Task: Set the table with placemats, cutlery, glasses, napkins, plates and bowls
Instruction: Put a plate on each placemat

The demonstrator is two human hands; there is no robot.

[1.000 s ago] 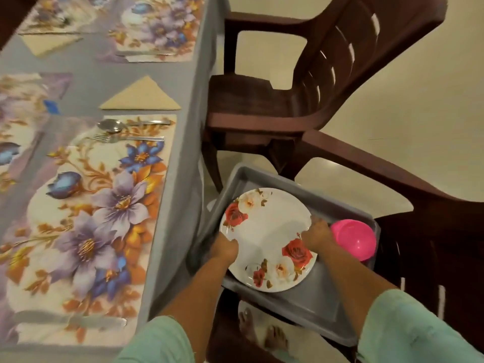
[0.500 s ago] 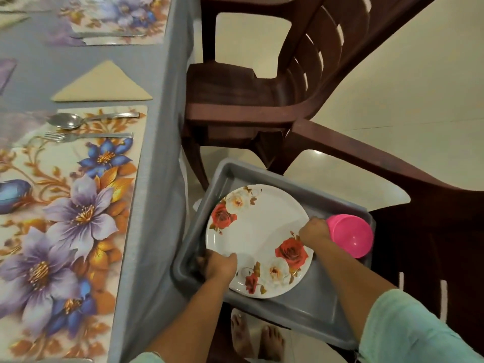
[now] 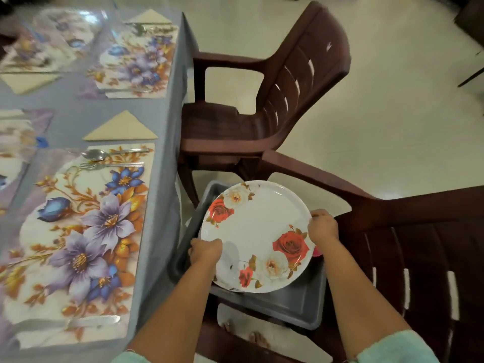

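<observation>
A white plate with red roses (image 3: 258,231) hangs above the grey tub (image 3: 301,307), lifted clear of it. My left hand (image 3: 205,251) grips its near left rim and my right hand (image 3: 322,227) grips its right rim. A sliver of the pink bowl (image 3: 315,251) shows under the plate's right edge. On the table to the left lies the nearest floral placemat (image 3: 78,244) with a spoon (image 3: 97,154), a fork (image 3: 104,166) and a knife (image 3: 91,322) on it. A folded beige napkin (image 3: 120,128) lies just beyond it.
The grey tub sits on a dark brown chair (image 3: 424,258) at my right. A second brown chair (image 3: 262,106) stands at the table's edge further on. More placemats (image 3: 136,61) with cutlery and napkins cover the grey table (image 3: 162,158). My bare feet show below the tub.
The plate has risen out of the tub in both hands and now hides most of the pink bowl. My view has swung back toward the table.
</observation>
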